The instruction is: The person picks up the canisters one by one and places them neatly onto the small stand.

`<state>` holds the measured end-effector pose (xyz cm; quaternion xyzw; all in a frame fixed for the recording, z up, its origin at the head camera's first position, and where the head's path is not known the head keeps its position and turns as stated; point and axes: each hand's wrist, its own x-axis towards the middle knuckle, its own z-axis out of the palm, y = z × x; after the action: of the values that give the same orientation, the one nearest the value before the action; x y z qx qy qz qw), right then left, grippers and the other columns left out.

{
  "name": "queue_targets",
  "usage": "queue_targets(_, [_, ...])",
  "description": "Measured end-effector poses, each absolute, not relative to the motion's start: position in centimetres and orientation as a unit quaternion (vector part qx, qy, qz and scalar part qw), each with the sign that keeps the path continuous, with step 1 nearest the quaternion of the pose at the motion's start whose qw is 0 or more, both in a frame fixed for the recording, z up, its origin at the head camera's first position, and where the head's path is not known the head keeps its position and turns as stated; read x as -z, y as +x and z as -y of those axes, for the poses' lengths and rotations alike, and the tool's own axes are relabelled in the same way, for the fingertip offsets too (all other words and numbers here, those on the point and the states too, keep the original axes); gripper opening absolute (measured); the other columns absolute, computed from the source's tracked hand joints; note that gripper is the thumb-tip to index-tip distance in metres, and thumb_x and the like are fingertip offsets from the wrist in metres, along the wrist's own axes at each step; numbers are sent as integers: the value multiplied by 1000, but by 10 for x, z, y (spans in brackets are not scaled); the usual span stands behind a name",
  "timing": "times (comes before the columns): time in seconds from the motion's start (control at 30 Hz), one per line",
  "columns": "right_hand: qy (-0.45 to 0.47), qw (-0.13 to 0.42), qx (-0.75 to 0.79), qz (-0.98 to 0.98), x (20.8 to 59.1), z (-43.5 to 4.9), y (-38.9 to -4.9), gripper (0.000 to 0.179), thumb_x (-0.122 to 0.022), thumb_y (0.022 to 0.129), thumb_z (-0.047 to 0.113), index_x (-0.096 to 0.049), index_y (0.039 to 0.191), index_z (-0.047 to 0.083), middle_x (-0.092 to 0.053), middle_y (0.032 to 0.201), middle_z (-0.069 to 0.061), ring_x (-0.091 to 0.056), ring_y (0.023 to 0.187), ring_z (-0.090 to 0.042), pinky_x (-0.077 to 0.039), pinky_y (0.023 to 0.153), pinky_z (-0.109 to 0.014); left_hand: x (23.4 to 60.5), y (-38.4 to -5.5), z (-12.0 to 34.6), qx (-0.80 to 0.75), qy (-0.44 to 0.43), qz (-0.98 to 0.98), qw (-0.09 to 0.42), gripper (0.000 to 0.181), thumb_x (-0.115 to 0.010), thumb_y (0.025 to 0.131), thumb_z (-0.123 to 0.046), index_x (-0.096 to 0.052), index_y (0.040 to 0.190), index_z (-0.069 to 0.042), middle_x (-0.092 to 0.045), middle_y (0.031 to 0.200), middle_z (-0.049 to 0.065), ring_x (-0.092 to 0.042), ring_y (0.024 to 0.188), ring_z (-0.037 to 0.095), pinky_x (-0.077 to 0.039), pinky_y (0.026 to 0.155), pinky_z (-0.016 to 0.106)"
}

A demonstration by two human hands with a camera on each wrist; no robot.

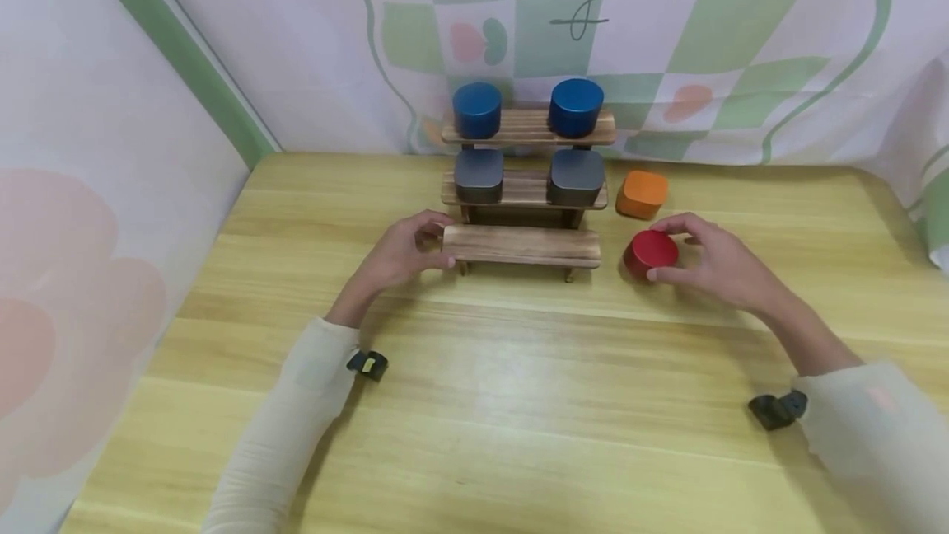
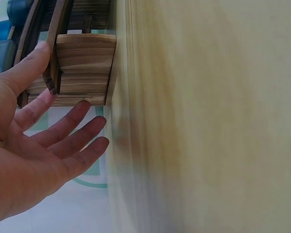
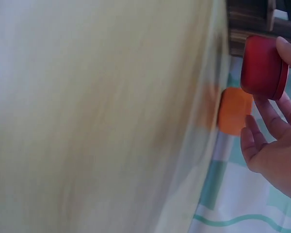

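A three-step wooden display stand (image 1: 522, 245) stands at the back of the table. My left hand (image 1: 406, 250) holds the left end of its lowest step by thumb and index finger. The other left fingers spread loosely in the left wrist view, beside the stand's side (image 2: 85, 70). My right hand (image 1: 715, 262) grips a round red tin (image 1: 654, 251) between thumb and fingers, to the right of the lowest step. In the right wrist view the red tin (image 3: 263, 67) appears held above the table. Behind it lies an orange square tin (image 1: 642, 193) on the tabletop.
Two round blue tins, left (image 1: 478, 110) and right (image 1: 576, 108), sit on the top step. The middle step bears two dark grey square tins, left (image 1: 479, 175) and right (image 1: 576, 176). A patterned cloth (image 1: 474, 39) hangs behind the wooden table (image 1: 504, 402).
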<state>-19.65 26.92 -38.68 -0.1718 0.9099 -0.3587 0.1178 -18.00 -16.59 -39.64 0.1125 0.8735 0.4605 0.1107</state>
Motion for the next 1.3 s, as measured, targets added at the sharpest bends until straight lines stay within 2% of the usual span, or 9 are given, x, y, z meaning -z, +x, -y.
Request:
queue_targets(0.3, [-162, 87, 378, -907, 370, -253, -181, 63, -82, 86, 25, -50, 135, 1, -51, 136, -21, -41, 125, -49, -34, 100, -68, 397, -181, 170, -456, 130, -874, 107, 56, -80, 86, -10, -56, 138, -5, -60, 130, 18, -57, 118, 32, -47, 101, 43])
queue_targets(0.6, [-170, 88, 348, -918, 350, -227, -168, 64, -82, 85, 32, -52, 134, 2, -51, 135, -21, -40, 125, -48, -37, 95, -69, 398, -181, 172, -453, 135, -875, 106, 56, -79, 87, -10, -57, 138, -5, -60, 130, 17, -57, 117, 33, -48, 99, 43])
queue_targets(0.97, [-186, 65, 360, -912, 342, -197, -162, 65, -83, 84, 28, -53, 136, 1, -50, 136, -20, -33, 128, -44, -43, 89, -67, 399, -182, 173, -441, 141, -881, 99, 55, -79, 88, -12, -57, 138, -7, -61, 128, 18, -56, 117, 33, -47, 100, 45])
queue_targets(1.3, [-213, 69, 370, -902, 333, -162, -158, 60, -84, 84, 29, -58, 132, 5, -56, 131, -14, -40, 123, -38, -44, 92, -60, 398, -181, 172, -437, 138, -883, 103, 56, -79, 88, -13, -56, 140, -8, -60, 130, 20, -56, 118, 34, -46, 101, 47])
